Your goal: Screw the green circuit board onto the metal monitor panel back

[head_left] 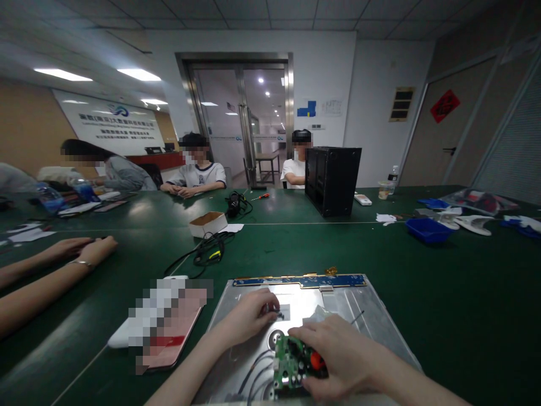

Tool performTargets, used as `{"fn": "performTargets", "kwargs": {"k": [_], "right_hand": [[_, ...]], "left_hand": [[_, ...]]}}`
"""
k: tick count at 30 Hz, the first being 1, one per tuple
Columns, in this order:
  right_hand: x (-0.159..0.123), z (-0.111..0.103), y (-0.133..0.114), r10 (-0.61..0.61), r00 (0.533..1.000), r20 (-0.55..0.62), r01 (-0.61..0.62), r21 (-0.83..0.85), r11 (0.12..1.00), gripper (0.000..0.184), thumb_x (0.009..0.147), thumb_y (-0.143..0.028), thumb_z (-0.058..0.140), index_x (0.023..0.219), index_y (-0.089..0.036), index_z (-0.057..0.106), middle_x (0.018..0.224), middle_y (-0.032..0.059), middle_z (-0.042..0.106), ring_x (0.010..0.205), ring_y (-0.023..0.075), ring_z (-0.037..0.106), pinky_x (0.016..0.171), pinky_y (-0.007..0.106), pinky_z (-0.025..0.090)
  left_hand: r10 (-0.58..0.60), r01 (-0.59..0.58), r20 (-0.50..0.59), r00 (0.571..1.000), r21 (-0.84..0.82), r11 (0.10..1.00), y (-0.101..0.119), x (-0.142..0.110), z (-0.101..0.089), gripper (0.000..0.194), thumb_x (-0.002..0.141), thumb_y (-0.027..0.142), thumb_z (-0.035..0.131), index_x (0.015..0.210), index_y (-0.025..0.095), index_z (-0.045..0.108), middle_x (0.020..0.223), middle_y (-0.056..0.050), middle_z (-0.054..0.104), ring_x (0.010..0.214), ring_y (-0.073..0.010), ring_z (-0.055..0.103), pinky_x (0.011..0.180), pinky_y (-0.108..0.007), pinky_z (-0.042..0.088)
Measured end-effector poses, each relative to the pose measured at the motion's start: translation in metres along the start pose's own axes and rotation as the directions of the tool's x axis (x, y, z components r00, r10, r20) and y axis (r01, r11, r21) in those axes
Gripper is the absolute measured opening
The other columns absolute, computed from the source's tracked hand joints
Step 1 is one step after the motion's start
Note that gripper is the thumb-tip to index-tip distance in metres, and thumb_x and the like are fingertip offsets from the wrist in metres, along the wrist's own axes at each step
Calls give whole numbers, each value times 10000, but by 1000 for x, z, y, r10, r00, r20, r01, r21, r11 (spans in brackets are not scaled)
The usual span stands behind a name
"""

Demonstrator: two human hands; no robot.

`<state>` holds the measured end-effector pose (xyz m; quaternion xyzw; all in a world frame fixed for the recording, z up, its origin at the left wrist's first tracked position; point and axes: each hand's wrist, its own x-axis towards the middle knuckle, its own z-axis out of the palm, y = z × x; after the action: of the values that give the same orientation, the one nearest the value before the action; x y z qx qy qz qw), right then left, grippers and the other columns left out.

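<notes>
A silver metal display panel (pixel 372 316) lies flat on the green table in front of me, with a blue circuit strip (pixel 300 280) along its far edge. My left hand (pixel 249 316) rests on the panel with its fingers pinched around a small dark part I cannot make out. My right hand (pixel 342 355) is closed on a small green circuit board (pixel 289 361) with an orange component, holding it against the panel's near part. Thin cables (pixel 256 372) run from the board across the metal.
A pink phone (pixel 169 332) lies left of the panel. Another person's arms (pixel 51 270) rest on the table at left. Black cables (pixel 209 251), a small cardboard box (pixel 208 223), a black computer case (pixel 332 177) and a blue tray (pixel 428 229) sit farther back. Three people sit at the far side.
</notes>
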<state>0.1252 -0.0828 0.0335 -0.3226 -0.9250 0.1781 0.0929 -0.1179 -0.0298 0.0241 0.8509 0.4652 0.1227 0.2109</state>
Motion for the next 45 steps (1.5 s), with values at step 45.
{"fn": "performTargets", "kwargs": {"k": [45], "right_hand": [[-13,-45,48,294,953,73,-293,-33,956,267,779,-267,737,1043,-225,745,1008,63,743,958,266,663,815,361,473]], "left_hand": [[54,-39,130,990,-116,992,15,-8,-24,115,768,211,623,832,194,717,958,-34,638,856,-188,592,748,-280,432]]}}
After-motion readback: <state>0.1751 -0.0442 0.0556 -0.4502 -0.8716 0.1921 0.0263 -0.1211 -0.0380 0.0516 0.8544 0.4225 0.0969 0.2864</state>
